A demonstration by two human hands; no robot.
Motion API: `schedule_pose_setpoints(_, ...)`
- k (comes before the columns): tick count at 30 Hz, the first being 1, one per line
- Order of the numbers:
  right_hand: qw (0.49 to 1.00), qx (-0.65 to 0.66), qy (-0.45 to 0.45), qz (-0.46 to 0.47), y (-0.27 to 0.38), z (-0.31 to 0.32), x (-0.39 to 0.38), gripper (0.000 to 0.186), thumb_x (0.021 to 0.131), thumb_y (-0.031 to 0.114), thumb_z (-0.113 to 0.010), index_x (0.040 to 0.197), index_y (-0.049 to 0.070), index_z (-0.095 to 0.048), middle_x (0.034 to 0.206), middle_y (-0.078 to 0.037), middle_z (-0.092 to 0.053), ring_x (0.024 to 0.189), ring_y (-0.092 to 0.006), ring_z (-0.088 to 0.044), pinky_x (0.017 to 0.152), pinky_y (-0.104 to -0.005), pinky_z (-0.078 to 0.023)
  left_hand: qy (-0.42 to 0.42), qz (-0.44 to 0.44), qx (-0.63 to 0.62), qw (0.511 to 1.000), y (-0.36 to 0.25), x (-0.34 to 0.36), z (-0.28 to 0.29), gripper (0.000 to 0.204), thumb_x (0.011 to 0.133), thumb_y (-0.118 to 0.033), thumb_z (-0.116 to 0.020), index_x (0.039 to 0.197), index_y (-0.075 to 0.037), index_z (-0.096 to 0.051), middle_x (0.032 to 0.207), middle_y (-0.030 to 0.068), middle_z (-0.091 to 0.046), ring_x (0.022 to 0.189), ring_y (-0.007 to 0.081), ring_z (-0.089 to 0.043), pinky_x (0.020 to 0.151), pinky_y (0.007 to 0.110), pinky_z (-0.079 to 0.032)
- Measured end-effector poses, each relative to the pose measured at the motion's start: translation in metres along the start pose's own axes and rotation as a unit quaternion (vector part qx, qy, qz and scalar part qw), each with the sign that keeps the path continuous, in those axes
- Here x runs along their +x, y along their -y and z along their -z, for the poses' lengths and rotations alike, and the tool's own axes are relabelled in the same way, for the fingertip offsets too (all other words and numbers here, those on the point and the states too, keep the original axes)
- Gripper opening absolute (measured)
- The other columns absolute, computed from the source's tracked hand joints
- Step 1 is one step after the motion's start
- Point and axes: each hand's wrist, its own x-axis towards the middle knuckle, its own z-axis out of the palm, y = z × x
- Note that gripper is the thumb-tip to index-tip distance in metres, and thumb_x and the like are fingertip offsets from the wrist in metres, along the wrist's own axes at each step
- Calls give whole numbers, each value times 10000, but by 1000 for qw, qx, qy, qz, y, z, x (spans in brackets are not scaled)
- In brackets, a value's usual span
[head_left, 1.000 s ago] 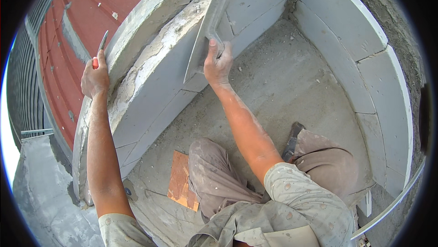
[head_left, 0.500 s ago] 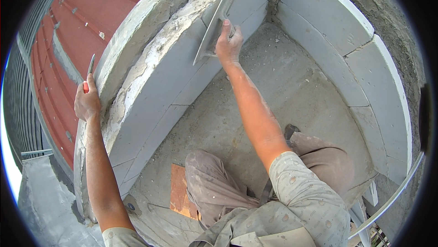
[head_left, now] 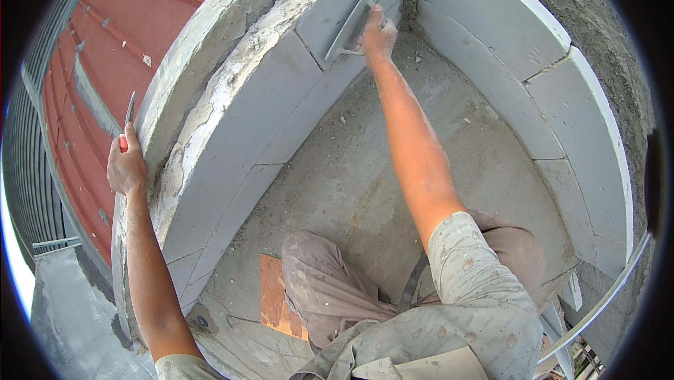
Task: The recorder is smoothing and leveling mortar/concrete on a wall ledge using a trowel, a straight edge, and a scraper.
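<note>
Right below me I see dusty grey trousers point(head_left: 330, 296) and a patterned short-sleeved shirt point(head_left: 470, 310), knees bent over a concrete floor point(head_left: 351, 162), with an orange-brown board point(head_left: 275, 299) lying flat just beside the left knee. Moving out on my left, the left hand point(head_left: 126, 167) sits at the outer edge of the curved block wall point(head_left: 232, 141), fingers curled tight around the red handle of a small trowel point(head_left: 127, 119); its narrow grey blade points up and away, standing clear of the wall top and over the red metal roof point(head_left: 105, 57) that lies beyond and below. Crusted mortar point(head_left: 189, 141) runs along the top of the grey blocks between that hand and the inner face. Now further out on my right, the arm is stretched nearly straight, and the right hand point(head_left: 378, 34) is closed on the handle of a long flat plastering float point(head_left: 358, 8), fingers wrapped, knuckles toward me. The float's grey blade lies tilted against the inner face of the wall near the top course, close to the far corner where the left run of blocks meets the right-hand block wall point(head_left: 533, 78). Loose crumbs of mortar dot the floor under that hand.
</note>
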Motion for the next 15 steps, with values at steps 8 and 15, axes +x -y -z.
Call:
schedule_pose_setpoints(8, 971, 60, 10, -233, -27, 4, -23, 554, 932, 472, -492, 973, -81, -515, 669, -114, -529, 499, -208, -534, 418, -339, -411, 8, 2, -6, 1000, -2, -2, 3, 534, 893, -628, -430, 966, -164, -685, 882, 79, -702, 844, 263, -665, 726, 422, -501)
schedule_pose_setpoints(15, 992, 28, -7, -122, -78, 24, -20, 539, 934, 482, -490, 984, -55, -511, 626, -61, -473, 461, -185, -485, 399, -320, -391, 23, 15, -5, 1000, -13, -5, 0, 541, 889, -625, -438, 1004, -158, -685, 909, 94, -702, 874, 276, -663, 755, 430, -497)
